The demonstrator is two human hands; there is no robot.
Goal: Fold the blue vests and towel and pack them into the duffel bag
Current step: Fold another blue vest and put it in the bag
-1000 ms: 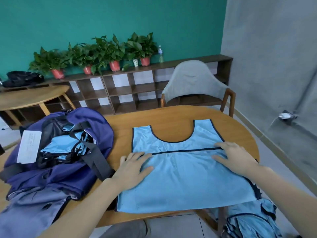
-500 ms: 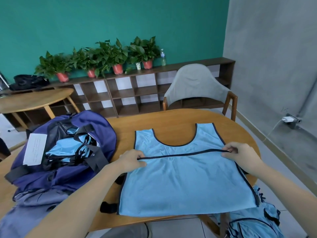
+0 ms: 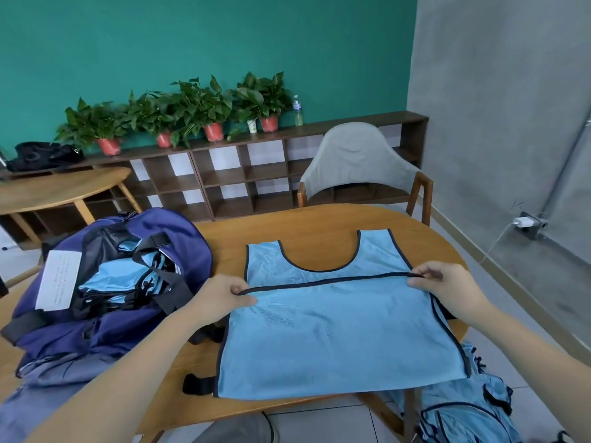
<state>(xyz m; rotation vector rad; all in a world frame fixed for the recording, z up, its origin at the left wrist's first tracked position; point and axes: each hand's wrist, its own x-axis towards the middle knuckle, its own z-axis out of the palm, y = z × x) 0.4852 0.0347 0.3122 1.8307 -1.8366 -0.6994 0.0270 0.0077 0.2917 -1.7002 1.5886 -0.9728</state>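
Teal wall and a low shelf (image 3: 249, 174) with potted plants (image 3: 198, 107) back a wooden table (image 3: 287, 225). On it lies a blue vest (image 3: 339, 334), its lower half folded up. Left hand (image 3: 220, 298) and right hand (image 3: 447, 286) each pinch an end of the dark hem. An open duffel (image 3: 105, 282) sits left, holding folded vests; more vests (image 3: 463, 417) hang off the table's near right.

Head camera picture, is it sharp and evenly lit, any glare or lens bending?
Head view: soft, even lighting, no hard glare; the light blue mesh vest and both hands are sharp; the grey wall's edge and the round wooden table bow from wide-angle distortion; the far potted plants look slightly soft.
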